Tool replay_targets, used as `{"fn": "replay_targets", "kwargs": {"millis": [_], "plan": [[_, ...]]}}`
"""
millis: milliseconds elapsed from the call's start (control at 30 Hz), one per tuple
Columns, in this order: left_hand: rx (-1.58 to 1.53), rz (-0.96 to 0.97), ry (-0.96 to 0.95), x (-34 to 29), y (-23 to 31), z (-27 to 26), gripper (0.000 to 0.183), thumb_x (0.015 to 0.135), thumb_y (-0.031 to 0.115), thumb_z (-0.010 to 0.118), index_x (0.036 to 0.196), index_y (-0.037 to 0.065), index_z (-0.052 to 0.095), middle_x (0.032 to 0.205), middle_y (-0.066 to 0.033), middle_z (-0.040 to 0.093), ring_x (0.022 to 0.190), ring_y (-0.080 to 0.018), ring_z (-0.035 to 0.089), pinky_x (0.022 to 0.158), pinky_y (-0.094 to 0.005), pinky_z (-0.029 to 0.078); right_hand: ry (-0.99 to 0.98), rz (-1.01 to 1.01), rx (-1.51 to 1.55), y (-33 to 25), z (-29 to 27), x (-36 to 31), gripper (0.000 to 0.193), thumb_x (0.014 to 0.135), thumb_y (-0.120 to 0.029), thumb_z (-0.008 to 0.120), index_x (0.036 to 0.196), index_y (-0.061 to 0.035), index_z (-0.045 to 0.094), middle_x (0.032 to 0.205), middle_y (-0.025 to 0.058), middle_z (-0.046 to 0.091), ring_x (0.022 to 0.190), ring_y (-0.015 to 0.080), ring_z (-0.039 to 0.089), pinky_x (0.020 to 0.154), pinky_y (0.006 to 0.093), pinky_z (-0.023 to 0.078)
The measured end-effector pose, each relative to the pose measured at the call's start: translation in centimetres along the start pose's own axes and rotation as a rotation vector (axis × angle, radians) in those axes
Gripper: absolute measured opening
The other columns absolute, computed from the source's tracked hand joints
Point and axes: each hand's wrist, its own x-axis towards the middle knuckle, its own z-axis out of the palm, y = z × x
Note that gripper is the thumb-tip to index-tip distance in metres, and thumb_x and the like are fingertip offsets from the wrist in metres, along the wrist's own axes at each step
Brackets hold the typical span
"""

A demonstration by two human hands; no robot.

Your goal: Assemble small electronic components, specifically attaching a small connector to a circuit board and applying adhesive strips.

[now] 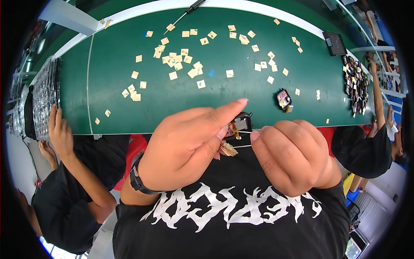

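Observation:
My left hand (181,146), with a black band at its wrist, is closed around a small black device casing (244,123) with a red circuit board (231,131) inside. A bundle of thin beige pieces (228,149) sticks out below its thumb; the fingers partly hide it. Opposite, my right hand (293,155) is curled shut on a thin metal tool that looks like tweezers (244,146). Its two slim prongs point left toward the casing. Close to the tips is a small pale piece (238,138); whether they grip it I cannot make out.
Many small beige squares (201,84) lie scattered over the green table (241,97). Another open device (283,99) lies to the right, a screwdriver (183,17) at the far edge. Beyond are a black box (334,43), a dark heap (355,86) and plastic-wrapped stacks (46,97). Co-workers' arms (88,181) flank me.

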Motion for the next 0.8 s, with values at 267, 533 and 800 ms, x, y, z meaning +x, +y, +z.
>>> {"fn": "replay_targets", "kwargs": {"millis": [267, 533, 800], "plan": [[0.022, 0.023, -0.016, 0.1, -0.1, 0.0, 0.038, 0.099, -0.002, 0.054, 0.136, -0.005, 0.062, 0.090, -0.0100, 0.069, 0.071, -0.0122, 0.063, 0.067, -0.0242, 0.051, 0.054, 0.017, 0.073, -0.2, 0.5, -0.5, 0.017, 0.065, -0.005, 0.072, 0.077, 0.0056, 0.068, 0.081, 0.0121, 0.061, 0.071, 0.0228, 0.061, 0.051, 0.0289, 0.042], [0.000, -0.013, 0.007, 0.0, -0.3, 0.4, 0.036, 0.099, -0.001, 0.055, 0.134, -0.007, 0.063, 0.089, -0.0106, 0.068, 0.070, -0.0104, 0.064, 0.066, -0.0236, 0.052, 0.055, 0.035, 0.161, -0.4, 0.5, -0.8, 0.028, 0.059, -0.001, 0.074, 0.084, 0.0116, 0.069, 0.080, 0.0150, 0.063, 0.069, 0.0246, 0.061, 0.047, 0.0308, 0.044], [0.029, 0.008, -0.015, 0.2, -0.5, 0.4, 0.035, 0.099, -0.003, 0.055, 0.132, -0.007, 0.064, 0.091, -0.0113, 0.069, 0.071, -0.0111, 0.065, 0.065, -0.0232, 0.052, 0.042, 0.041, 0.217, -0.4, 0.8, -1.1, 0.030, 0.058, -0.003, 0.073, 0.083, 0.0124, 0.069, 0.080, 0.0157, 0.063, 0.068, 0.0251, 0.061, 0.047, 0.0318, 0.046]]}}
